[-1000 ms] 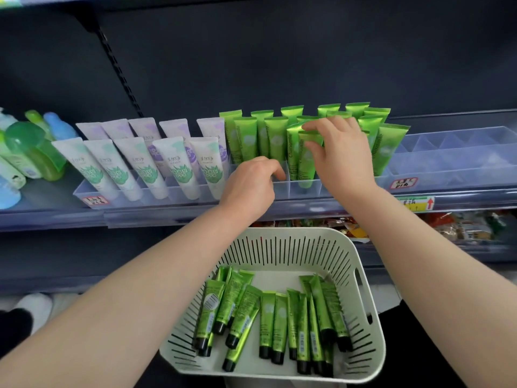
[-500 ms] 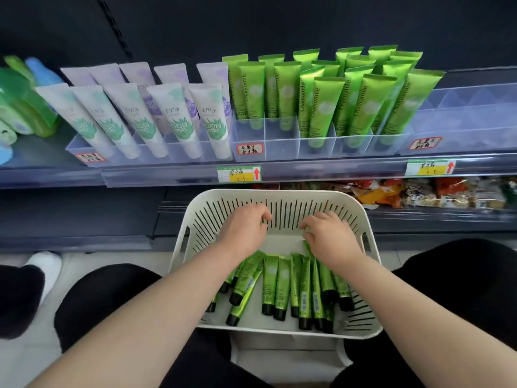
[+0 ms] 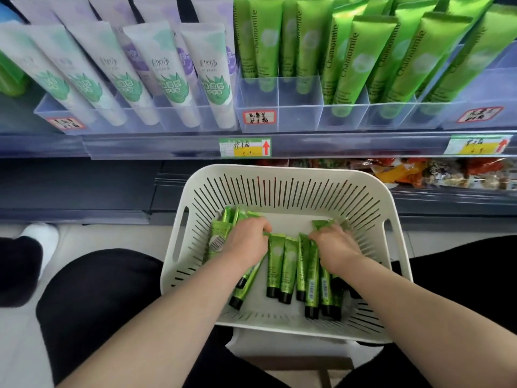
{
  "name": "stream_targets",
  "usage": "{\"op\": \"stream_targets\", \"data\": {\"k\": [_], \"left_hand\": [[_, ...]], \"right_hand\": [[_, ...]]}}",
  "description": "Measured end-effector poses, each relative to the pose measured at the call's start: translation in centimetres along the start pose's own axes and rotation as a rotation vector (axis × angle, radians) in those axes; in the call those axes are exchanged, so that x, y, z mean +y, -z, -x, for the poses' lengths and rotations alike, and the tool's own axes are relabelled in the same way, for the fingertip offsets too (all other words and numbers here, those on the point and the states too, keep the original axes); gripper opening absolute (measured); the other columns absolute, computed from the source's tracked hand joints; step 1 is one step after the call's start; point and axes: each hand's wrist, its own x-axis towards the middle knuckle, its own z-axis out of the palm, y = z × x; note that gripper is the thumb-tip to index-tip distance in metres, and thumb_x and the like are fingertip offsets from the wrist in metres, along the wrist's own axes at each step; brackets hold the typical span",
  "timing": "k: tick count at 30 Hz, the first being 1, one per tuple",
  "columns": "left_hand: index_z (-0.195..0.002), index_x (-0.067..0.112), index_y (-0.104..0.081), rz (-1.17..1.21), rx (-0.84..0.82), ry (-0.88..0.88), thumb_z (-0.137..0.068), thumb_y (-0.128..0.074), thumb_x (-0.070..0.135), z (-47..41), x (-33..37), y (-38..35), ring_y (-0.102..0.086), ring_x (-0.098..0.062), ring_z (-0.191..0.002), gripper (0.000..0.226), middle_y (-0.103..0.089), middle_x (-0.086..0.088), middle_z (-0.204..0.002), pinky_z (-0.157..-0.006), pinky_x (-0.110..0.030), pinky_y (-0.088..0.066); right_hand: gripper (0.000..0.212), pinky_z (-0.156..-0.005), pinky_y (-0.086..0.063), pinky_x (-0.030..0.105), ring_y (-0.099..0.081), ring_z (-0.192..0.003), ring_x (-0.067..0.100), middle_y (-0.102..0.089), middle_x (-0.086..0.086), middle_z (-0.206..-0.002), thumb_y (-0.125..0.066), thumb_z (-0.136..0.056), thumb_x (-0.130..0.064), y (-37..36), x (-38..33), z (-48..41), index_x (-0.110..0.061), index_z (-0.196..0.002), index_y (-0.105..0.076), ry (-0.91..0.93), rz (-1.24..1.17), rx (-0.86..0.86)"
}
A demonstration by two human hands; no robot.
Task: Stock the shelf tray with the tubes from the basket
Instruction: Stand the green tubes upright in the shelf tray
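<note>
Inside the basket (image 3: 279,170), the left hand (image 3: 247,245) is seen lowered at the left side, its fingers curled round the crimped ends of green tubes (image 3: 275,264). At the basket's right side, the right hand (image 3: 335,250) is likewise closed on tube ends. More tubes are laid side by side between and under both hands, black caps toward the basket's near edge. Above the basket, the clear shelf tray (image 3: 299,119) is lined with leaning Chamomile tubes (image 3: 347,65).

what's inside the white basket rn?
Loose green tubes lie flat, black caps toward the person. The left hand and right hand are inside the basket, fingers curled on tube ends. How many each grip holds is hidden under the hands.
</note>
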Motion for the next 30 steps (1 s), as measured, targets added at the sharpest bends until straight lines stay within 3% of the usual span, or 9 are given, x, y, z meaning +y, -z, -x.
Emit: {"op": "stream_targets", "data": {"k": [2,6,10,12,14,16,18,23,30], "left_hand": [[-0.111,0.019,-0.065,0.019,0.003,-0.004,-0.092,-0.059,0.011,-0.1,-0.2,-0.2,-0.060,-0.013,-0.102,0.021,-0.064,0.002,-0.115,-0.090,-0.035,-0.052],[-0.111,0.017,-0.066,0.034,-0.008,0.007,-0.093,-0.058,0.011,-0.1,-0.5,-0.6,-0.060,-0.016,-0.104,0.021,-0.064,0.001,-0.116,-0.092,-0.037,-0.050],[-0.110,0.017,-0.065,0.051,-0.016,0.027,-0.093,-0.056,0.010,0.1,-0.8,-0.7,-0.060,-0.017,-0.103,0.021,-0.064,0.000,-0.116,-0.091,-0.038,-0.051],[-0.109,0.019,-0.065,0.061,-0.005,0.048,-0.094,-0.055,0.011,0.2,-0.9,-0.7,-0.060,-0.016,-0.100,0.020,-0.064,0.001,-0.114,-0.088,-0.038,-0.052],[-0.108,0.019,-0.065,0.075,0.006,0.058,-0.094,-0.054,0.011,0.2,-0.9,-0.6,-0.061,-0.017,-0.098,0.019,-0.064,0.000,-0.113,-0.086,-0.039,-0.053],[-0.108,0.018,-0.065,0.085,0.014,0.059,-0.095,-0.052,0.010,0.1,-0.8,-0.6,-0.062,-0.018,-0.093,0.020,-0.064,-0.001,-0.114,-0.083,-0.039,-0.054],[-0.109,0.018,-0.064,0.092,0.015,0.064,-0.096,-0.050,0.009,0.2,-0.6,-0.6,-0.063,-0.020,-0.086,0.021,-0.064,-0.001,-0.113,-0.079,-0.039,-0.055],[-0.112,0.016,-0.065,0.078,-0.001,0.054,-0.096,-0.050,0.009,0.3,-0.3,-0.8,-0.061,-0.019,-0.102,0.023,-0.063,-0.002,-0.117,-0.091,-0.038,-0.051],[-0.119,0.013,-0.062,-0.009,-0.054,0.053,-0.095,-0.051,0.006,-0.1,-0.3,-1.6,-0.060,-0.021,-0.109,0.027,-0.064,-0.006,-0.120,-0.095,-0.038,-0.050]], "right_hand": [[0.057,-0.110,-0.026,0.049,-0.033,-0.128,0.027,-0.051,0.004,-0.132,-0.053,-0.083,-0.001,0.1,0.0,-0.5,-0.027,-0.133,-0.051,0.015,0.024,-0.023],[0.033,-0.101,-0.029,0.044,-0.035,-0.121,0.023,-0.053,0.000,-0.124,-0.067,-0.084,-0.035,0.4,-0.4,-1.7,-0.034,-0.117,-0.061,0.056,0.005,-0.037],[0.038,-0.097,-0.031,0.041,-0.036,-0.117,0.023,-0.050,0.000,-0.120,-0.065,-0.081,-0.048,-0.4,-0.8,-2.2,-0.032,-0.115,-0.057,0.074,-0.061,-0.037],[0.043,-0.100,-0.030,0.043,-0.036,-0.120,0.024,-0.050,0.001,-0.127,-0.057,-0.088,-0.047,-1.1,-0.9,-2.2,-0.030,-0.127,-0.050,0.064,-0.079,-0.066],[0.038,-0.102,-0.028,0.045,-0.035,-0.122,0.026,-0.050,0.003,-0.132,-0.045,-0.096,-0.032,-1.4,-0.9,-2.3,-0.030,-0.134,-0.045,0.051,-0.102,-0.090],[0.051,-0.102,-0.031,0.045,-0.037,-0.122,0.027,-0.049,0.007,-0.132,-0.042,-0.090,-0.007,-1.1,-0.8,-2.3,-0.033,-0.133,-0.047,0.021,-0.171,-0.155],[0.061,-0.097,-0.042,0.041,-0.045,-0.117,0.026,-0.047,0.011,-0.130,-0.044,-0.081,0.003,-0.4,-0.4,-2.3,-0.037,-0.128,-0.051,-0.023,-0.219,-0.211],[0.026,-0.100,-0.044,0.040,-0.052,-0.109,0.019,-0.060,0.000,-0.114,-0.067,-0.085,-0.032,1.1,0.6,-2.3,-0.030,-0.111,-0.064,-0.023,-0.282,-0.199],[0.013,-0.076,-0.044,0.024,-0.055,-0.087,0.011,-0.060,-0.006,-0.096,-0.061,-0.090,-0.028,3.4,0.8,0.8,-0.023,-0.103,-0.061,0.151,-0.424,-0.153]]}}
